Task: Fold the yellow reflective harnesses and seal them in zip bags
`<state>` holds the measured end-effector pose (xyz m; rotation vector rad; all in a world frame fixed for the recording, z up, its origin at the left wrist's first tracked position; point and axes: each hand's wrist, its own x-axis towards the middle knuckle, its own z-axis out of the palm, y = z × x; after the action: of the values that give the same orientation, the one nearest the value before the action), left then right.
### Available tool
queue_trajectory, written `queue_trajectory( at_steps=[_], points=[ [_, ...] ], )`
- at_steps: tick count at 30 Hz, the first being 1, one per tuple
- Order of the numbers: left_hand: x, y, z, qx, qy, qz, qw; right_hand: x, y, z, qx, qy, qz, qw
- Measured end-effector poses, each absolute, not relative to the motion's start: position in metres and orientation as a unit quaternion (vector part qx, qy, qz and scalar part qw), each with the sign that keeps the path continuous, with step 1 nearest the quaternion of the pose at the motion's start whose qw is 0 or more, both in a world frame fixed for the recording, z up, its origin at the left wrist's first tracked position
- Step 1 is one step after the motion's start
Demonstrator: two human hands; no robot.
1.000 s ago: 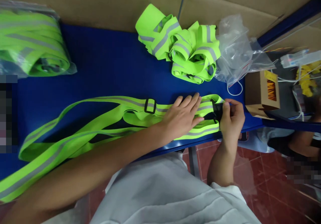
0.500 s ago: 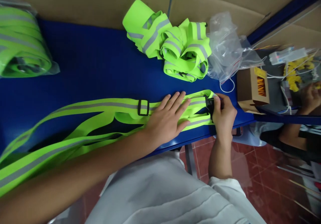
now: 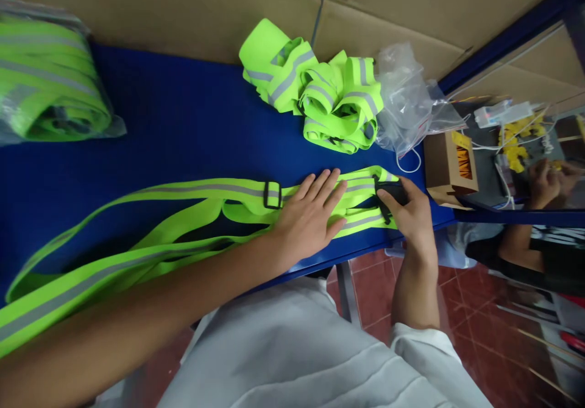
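We are resting our spread left hand (image 3: pixel 307 213) on the green straps (image 3: pixel 205 186), our half-closed right hand (image 3: pixel 415 214) pinching a black piece (image 3: pixel 393 193).

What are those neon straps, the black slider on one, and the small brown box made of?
Straps: likely synthetic fabric, matt neon, bending in soft loops. Their grey stripes may be reflective tape.
Slider: probably hard plastic, though painted metal is possible; plain black, rigid frame.
Box: apparently cardboard; dull brown, flat sides, folded edges.
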<state>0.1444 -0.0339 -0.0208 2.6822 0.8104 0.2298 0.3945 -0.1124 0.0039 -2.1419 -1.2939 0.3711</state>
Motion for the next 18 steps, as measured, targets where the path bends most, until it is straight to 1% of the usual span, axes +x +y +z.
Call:
queue_trajectory(
  at_steps=[3, 5, 7, 9, 12, 15, 18],
  points=[
    [0.152, -0.035, -0.020, 0.938, 0.293, 0.078, 0.169, 0.380, -0.100, 0.002, -0.808, -0.524, 0.014, 0.269],
    [0.159, -0.036, -0.019, 0.935, 0.301, 0.076, 0.173, 0.365, -0.091, -0.001, -0.812, -0.540, -0.049, 0.216],
    [0.164, -0.037, -0.018, 0.930, 0.311, 0.075, 0.180, 0.351, -0.085, -0.004, -0.819, -0.546, -0.084, 0.155],
    [0.167, -0.038, -0.016, 0.927, 0.317, 0.076, 0.188, 0.342, -0.083, -0.007, -0.813, -0.565, -0.086, 0.111],
    [0.166, -0.038, -0.013, 0.924, 0.318, 0.077, 0.197, 0.342, -0.085, -0.005, -0.788, -0.609, -0.027, 0.080],
    [0.162, -0.037, -0.010, 0.924, 0.321, 0.069, 0.194, 0.353, -0.086, -0.002, -0.765, -0.636, 0.038, 0.097],
    [0.157, -0.037, -0.008, 0.923, 0.333, 0.054, 0.185, 0.363, -0.085, -0.005, -0.775, -0.617, 0.020, 0.133]
  ],
)
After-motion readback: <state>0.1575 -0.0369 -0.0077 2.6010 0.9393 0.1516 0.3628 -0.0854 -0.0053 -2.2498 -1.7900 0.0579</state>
